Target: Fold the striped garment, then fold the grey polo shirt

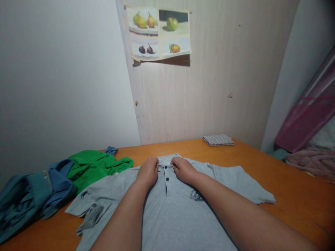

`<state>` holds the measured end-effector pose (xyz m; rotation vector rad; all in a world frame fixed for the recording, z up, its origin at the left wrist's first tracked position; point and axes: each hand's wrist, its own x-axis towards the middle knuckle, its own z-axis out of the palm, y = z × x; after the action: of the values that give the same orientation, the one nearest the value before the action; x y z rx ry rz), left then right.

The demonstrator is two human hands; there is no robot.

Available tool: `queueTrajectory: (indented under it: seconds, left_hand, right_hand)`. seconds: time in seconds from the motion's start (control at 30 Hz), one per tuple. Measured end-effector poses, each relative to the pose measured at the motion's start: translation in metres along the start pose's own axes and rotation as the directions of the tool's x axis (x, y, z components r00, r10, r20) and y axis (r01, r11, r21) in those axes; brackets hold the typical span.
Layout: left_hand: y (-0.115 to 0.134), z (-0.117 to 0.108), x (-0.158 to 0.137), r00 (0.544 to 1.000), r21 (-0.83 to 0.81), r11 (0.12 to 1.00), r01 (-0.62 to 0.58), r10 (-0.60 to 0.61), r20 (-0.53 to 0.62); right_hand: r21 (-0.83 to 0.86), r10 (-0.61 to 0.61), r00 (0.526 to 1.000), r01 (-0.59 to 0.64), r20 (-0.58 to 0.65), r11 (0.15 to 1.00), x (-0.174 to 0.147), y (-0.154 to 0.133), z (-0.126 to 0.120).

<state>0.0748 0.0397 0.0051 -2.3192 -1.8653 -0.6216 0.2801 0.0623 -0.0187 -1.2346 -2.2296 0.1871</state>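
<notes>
A soft, short-sleeved grey shirt (167, 216) is spread on the smooth orange worktop (293, 202), gripped at the collar (167, 159) by both hands (148, 170) (184, 169). Crumpled green cloth (95, 165) and blue garments (34, 191) are heaped alongside

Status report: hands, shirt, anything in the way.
Left hand and right hand gripping the collar. Gray shirt spread front-up on the table. Green garment close on the left, contact unclear.

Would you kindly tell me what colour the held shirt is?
The shirt is light grey, seen in the head view.
</notes>
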Motion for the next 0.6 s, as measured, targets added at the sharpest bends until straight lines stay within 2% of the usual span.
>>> queueTrajectory:
  seconds: [0.07, 0.17, 0.23, 0.37, 0.47, 0.6]
  left_hand:
    - [0.000, 0.002, -0.001, 1.000, -0.006, 1.000, 0.007, -0.007, 0.003]
    - [0.003, 0.002, -0.003, 1.000, -0.034, 0.999, 0.017, -0.017, 0.003]
    - [0.006, 0.000, -0.004, 0.999, -0.027, 0.999, 0.031, -0.031, -0.027]
    - [0.013, -0.006, -0.004, 0.990, 0.019, 0.998, 0.059, -0.056, -0.129]
    - [0.013, -0.006, -0.003, 0.989, 0.026, 0.998, 0.064, -0.060, -0.139]
    - [0.006, 0.003, -0.003, 1.000, 0.048, 0.999, 0.014, -0.013, -0.024]
  right_hand:
    - [0.029, -0.015, 1.000, 0.016, -0.021, 0.999, 0.001, 0.002, 0.002]
    - [0.081, -0.003, 0.993, 0.013, -0.115, 0.997, 0.004, 0.006, 0.001]
    - [0.091, 0.073, 0.978, -0.056, -0.195, 0.994, 0.006, 0.009, -0.001]
    - [0.070, 0.278, 0.912, -0.270, -0.301, 0.960, 0.007, 0.014, -0.008]
    - [0.033, 0.348, 0.889, -0.355, -0.296, 0.934, 0.006, 0.015, -0.013]
    - [-0.045, 0.292, 0.935, -0.306, -0.202, 0.951, 0.005, 0.012, -0.014]
